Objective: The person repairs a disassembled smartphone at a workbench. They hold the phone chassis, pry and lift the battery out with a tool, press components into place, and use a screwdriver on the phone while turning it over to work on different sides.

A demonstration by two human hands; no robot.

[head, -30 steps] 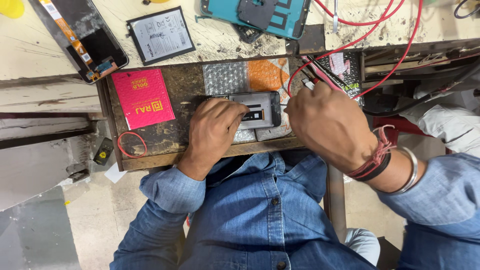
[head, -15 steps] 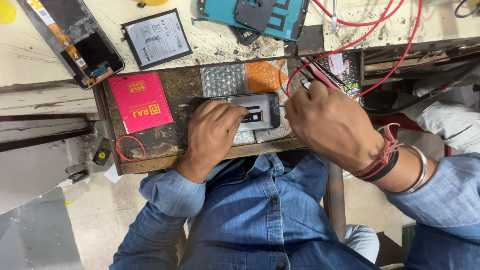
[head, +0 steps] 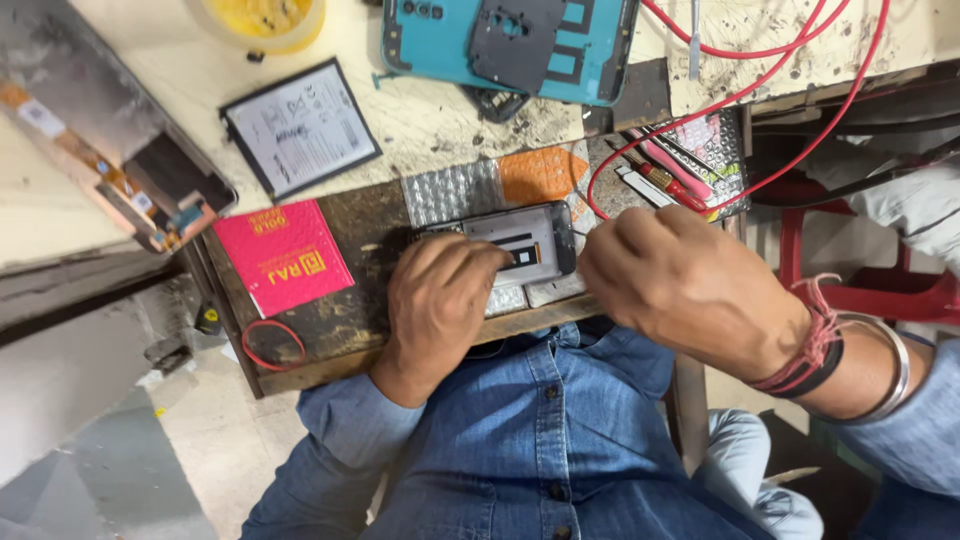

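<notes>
The opened phone (head: 515,245) is pinned flat on the near surface (head: 350,320) by the left hand (head: 435,305), fingers pressed down; the right hand (head: 690,285) is curled closed just right, contents hidden. Reassembly looks unfinished: the teal back cover (head: 420,50) and battery (head: 300,128) lie apart, farther off.

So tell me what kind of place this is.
Probably a phone repair bench: an opened teal phone shell, a loose battery and a detached screen lie around the phone under the left hand.

The left hand (head: 440,300) covers the left end of the opened black phone (head: 525,245). The yellow plastic tub (head: 262,20) and teal phone back shell (head: 510,45) are cut off by the top edge.
</notes>
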